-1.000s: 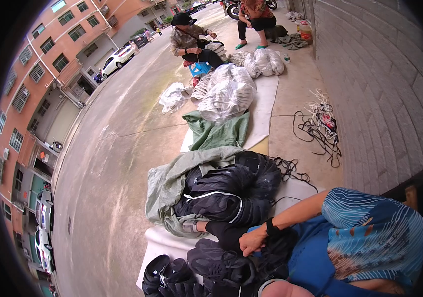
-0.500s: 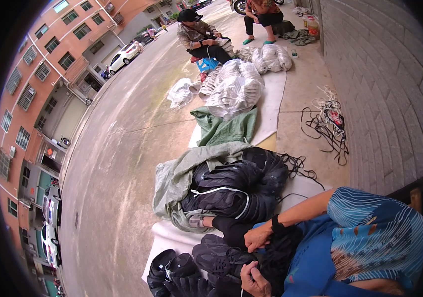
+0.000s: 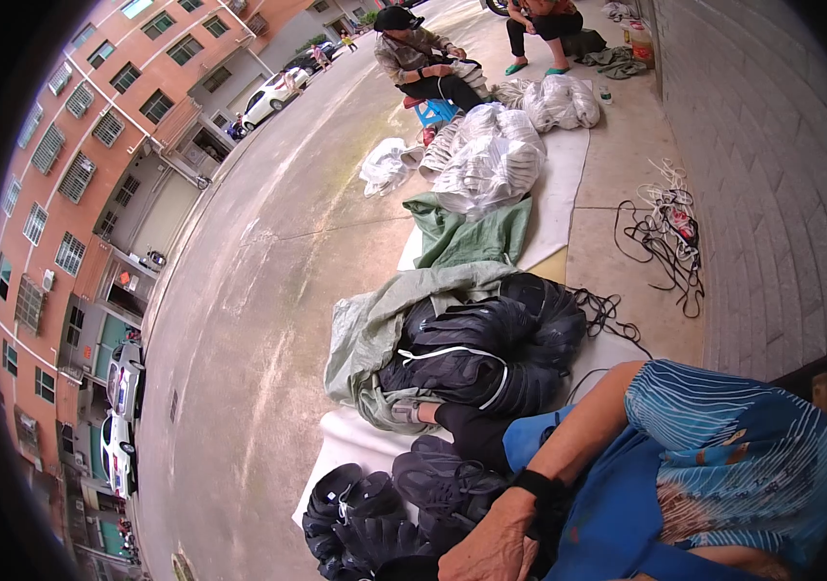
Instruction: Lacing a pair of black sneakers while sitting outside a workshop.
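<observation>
My right hand (image 3: 491, 544), with a black band at its wrist, reaches down to the lower edge, back of the hand showing. Its fingers run out of the picture or are hidden, so what they hold does not show. Beside it lie black lace-up shoes (image 3: 441, 481), apparently shoe uppers. A bundle of similar black shoes (image 3: 353, 505) sits to their left, tied with something white. My left hand is out of the picture.
Ahead, a green-grey woven sack (image 3: 360, 334) lies open around black shoe bundles (image 3: 462, 344) with a white strap. Loose black and white laces (image 3: 670, 228) lie by the grey wall (image 3: 762, 194). Farther off, two people sit near white bundles (image 3: 491, 160).
My right hand has moved down from the shoes near my lap to the lower edge. My left hand has gone out of sight. The whole view has shifted slightly.
</observation>
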The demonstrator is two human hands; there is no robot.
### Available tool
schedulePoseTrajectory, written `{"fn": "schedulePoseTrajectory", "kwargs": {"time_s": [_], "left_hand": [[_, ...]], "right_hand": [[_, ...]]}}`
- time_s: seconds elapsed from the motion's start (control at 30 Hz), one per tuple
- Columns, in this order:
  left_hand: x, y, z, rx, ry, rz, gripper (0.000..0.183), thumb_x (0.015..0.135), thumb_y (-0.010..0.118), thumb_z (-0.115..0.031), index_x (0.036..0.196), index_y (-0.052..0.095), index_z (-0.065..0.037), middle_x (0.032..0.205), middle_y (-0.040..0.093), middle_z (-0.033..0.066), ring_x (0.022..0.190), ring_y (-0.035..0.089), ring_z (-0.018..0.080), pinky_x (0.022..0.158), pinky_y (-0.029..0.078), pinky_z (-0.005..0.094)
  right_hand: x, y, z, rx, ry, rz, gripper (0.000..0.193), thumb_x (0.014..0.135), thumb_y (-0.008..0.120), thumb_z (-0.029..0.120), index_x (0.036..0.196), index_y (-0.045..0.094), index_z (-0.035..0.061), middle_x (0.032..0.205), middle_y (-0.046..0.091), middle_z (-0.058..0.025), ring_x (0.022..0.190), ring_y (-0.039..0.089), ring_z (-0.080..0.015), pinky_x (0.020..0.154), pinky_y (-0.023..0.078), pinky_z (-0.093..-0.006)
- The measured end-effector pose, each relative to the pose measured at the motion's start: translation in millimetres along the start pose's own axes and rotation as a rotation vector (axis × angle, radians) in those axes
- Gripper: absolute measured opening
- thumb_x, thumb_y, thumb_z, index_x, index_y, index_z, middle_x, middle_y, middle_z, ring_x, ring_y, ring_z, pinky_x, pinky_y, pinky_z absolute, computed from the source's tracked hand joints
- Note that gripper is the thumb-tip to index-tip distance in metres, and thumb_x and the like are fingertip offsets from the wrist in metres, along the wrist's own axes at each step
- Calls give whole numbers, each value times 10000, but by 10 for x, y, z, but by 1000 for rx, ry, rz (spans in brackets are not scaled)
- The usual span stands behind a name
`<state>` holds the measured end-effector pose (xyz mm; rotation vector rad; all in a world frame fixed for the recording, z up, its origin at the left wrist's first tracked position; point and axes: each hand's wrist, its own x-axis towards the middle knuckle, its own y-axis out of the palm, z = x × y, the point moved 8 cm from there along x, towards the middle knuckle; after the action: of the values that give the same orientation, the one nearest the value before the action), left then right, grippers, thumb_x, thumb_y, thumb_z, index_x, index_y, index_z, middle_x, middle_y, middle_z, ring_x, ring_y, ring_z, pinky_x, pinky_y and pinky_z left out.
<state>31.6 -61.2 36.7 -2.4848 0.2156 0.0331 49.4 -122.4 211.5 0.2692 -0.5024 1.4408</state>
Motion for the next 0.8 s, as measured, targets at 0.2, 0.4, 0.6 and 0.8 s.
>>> {"fn": "schedulePoseTrajectory", "kwargs": {"time_s": [0.2, 0.4, 0.6, 0.8], "left_hand": [[204, -35, -133, -1, 61, 15, 188, 885, 559, -160, 941, 641, 0, 835, 667, 136, 787, 633, 265, 741, 489, 349], [277, 39, -181, -25, 82, 41, 151, 869, 574, -129, 918, 636, -1, 834, 658, 130, 789, 622, 266, 747, 481, 351], [346, 171, -236, -55, 122, 102, 113, 854, 589, -99, 895, 631, -2, 833, 648, 123, 791, 610, 266, 753, 472, 353], [413, 379, -148, -106, 89, 183, 77, 839, 604, -68, 873, 625, -3, 833, 639, 117, 793, 599, 267, 759, 463, 354]], "right_hand": [[9, -18, 320, -165, -40, -55, 335, 859, 583, 291, 797, 630, -34, 623, 571, -59, 575, 552, -143, 554, 458, -284], [-97, -70, 557, -286, -60, -112, 317, 859, 595, 279, 818, 630, -33, 658, 584, -74, 603, 564, -152, 570, 461, -291], [-320, -133, 841, -423, -62, -201, 300, 858, 607, 267, 839, 630, -32, 692, 596, -88, 632, 577, -160, 586, 464, -298], [-663, -271, 1068, -487, -39, -302, 285, 858, 619, 255, 859, 630, -31, 727, 609, -103, 660, 590, -169, 602, 468, -305]]}}
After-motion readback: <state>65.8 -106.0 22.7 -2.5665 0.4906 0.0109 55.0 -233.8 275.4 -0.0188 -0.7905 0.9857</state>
